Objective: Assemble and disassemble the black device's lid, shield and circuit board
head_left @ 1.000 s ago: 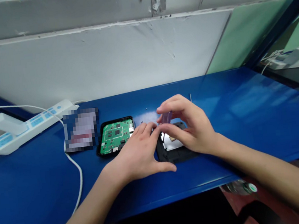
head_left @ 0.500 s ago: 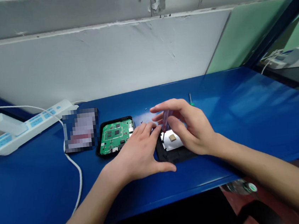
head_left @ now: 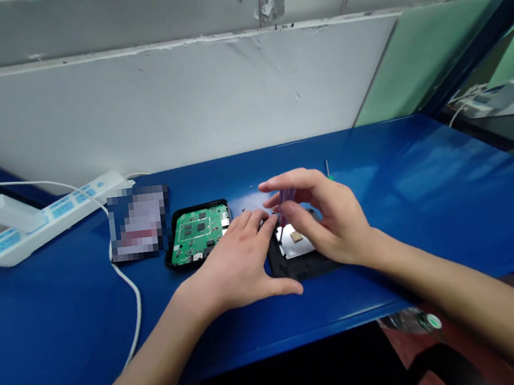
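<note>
Closest to you, below the front edge of the blue table (head_left: 424,211), a clear bottle (head_left: 411,321) with a pale cap lay on its side. On the tabletop, your left hand (head_left: 241,261) was flat and unclenched, thumb stretched toward you, fingertips at the left edge of a black cover (head_left: 304,268). Your right hand (head_left: 340,220) reached over that cover, thumb and fingers closed around the see-through, purplish handle of a screwdriver (head_left: 287,196), with the index finger extended near its top. The slim shaft pointed down at the left side of a silver plate (head_left: 292,249); whether its tip sat in a screw was too small to tell. The step in hand appeared to be turning a fastener there, and the next move seemed to call for an upright shaft, light downward pressure and a steady cover. That cover lay flat in front of you, dark and matte, partly hidden by your hands; its bright, smooth plate bore a small tan pad (head_left: 296,236). Just left, a green circuit board (head_left: 193,239) sat in a black case (head_left: 171,264). Farther off were tiny dark bits (head_left: 243,210), a green-collared tool (head_left: 327,168) and a white power strip (head_left: 63,210), before a pale wall panel (head_left: 183,102).
</note>
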Demonstrator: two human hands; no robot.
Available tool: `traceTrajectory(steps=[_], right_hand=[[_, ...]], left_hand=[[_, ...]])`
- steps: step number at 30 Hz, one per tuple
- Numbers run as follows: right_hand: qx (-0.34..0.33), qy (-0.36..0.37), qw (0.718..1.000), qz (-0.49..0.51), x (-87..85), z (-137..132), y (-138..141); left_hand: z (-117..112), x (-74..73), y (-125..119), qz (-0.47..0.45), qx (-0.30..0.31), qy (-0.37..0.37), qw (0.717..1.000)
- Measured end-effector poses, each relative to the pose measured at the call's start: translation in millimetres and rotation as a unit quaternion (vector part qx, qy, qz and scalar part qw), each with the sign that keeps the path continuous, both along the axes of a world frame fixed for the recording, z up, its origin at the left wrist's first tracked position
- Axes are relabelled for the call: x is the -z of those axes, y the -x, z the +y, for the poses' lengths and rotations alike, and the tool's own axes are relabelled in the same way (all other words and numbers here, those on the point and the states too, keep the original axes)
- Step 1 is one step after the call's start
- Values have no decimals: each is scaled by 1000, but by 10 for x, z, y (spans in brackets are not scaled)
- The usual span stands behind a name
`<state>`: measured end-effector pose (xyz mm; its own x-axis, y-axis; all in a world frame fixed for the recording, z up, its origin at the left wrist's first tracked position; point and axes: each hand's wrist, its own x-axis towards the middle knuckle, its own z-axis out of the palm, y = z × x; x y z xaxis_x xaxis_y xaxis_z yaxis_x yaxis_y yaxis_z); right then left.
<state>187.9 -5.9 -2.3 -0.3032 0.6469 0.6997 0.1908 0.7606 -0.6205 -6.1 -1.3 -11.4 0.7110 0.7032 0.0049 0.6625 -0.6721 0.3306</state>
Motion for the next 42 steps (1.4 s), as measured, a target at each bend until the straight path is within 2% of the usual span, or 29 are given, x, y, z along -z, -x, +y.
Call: traceTrajectory(steps=[7,9,14,16,20,26,30,36,40,42], right_hand=[[46,-98,994,-15,-45,52,3],[36,-87,995,-16,-32,36,3],[-3,14,1000,-6,0,5,-1],[2,2,1000,-6,-9,17,-3],[27,-79,997,-5,-34,34,3],[1,17,1000,17,0,-16,7],[6,-21,1000,8,-12,4,-2],[62,-102,992,-32,-60,46,-10],[66,-105,992,-32,-50,29,-4],[46,-73,996,-21,-35,10,-2]], left_hand=[[-17,-29,-5,20,-5,1,1000],[-13,-17,-2,18,-7,-1,1000],[1,14,6,4,2,-11,1000],[2,11,5,8,3,-5,1000],[-1,3,-3,25,-1,-1,1000],[5,3,-7,17,3,-9,1000],[-3,-4,-10,25,1,-4,1000],[-17,-22,-12,28,-9,2,1000],[-16,-28,-11,29,-11,2,1000],[-10,-21,-10,25,-7,-3,1000]])
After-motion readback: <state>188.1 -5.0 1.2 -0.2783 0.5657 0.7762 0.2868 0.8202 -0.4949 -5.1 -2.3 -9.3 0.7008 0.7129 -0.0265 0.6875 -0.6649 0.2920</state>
